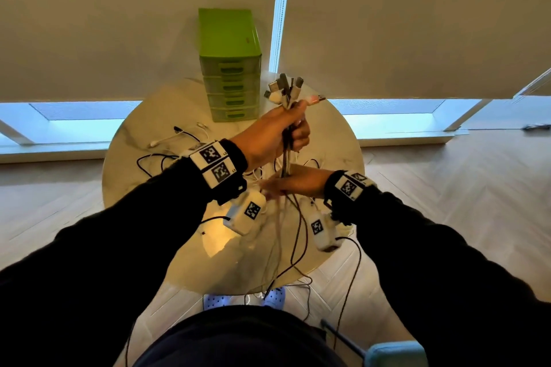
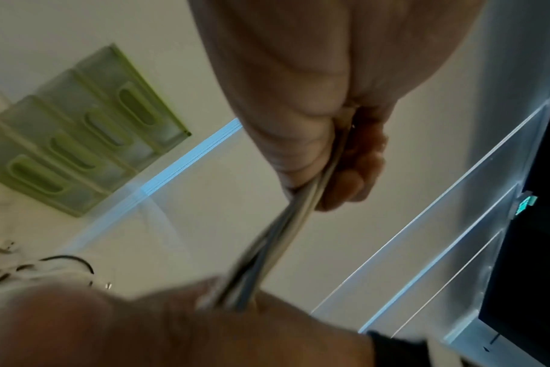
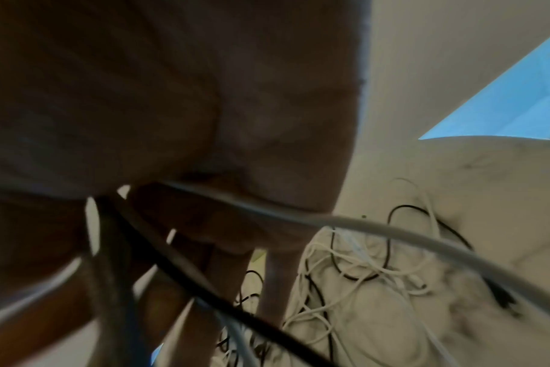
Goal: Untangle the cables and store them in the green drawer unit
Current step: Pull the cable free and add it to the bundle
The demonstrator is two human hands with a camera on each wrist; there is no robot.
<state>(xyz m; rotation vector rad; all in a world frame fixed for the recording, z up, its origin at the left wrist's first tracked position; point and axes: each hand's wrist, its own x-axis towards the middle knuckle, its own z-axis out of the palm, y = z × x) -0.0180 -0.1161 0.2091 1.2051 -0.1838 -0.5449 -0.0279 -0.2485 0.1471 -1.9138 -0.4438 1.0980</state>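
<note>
My left hand (image 1: 275, 135) is raised over the round table (image 1: 337, 140) and grips a bundle of cables (image 1: 285, 155); their plug ends (image 1: 286, 89) fan out above the fist. In the left wrist view the strands (image 2: 283, 236) leave the left hand (image 2: 298, 124) taut and run down into my right hand (image 2: 173, 330). The right hand (image 1: 298, 183) is just below, back up, with the strands passing between its fairly straight fingers (image 3: 277, 273). A grey cable (image 3: 298, 218) and a black one (image 3: 179, 273) cross the palm. The green drawer unit (image 1: 231, 68) stands at the table's far edge with all drawers closed.
More loose black and white cables (image 1: 167, 158) lie tangled on the tabletop (image 3: 346, 260). The bundle's tails (image 1: 298, 247) hang past the table's near edge toward the floor by my feet. A blue seat (image 1: 393, 354) is at the lower right. Blinds and a window sill lie behind the table.
</note>
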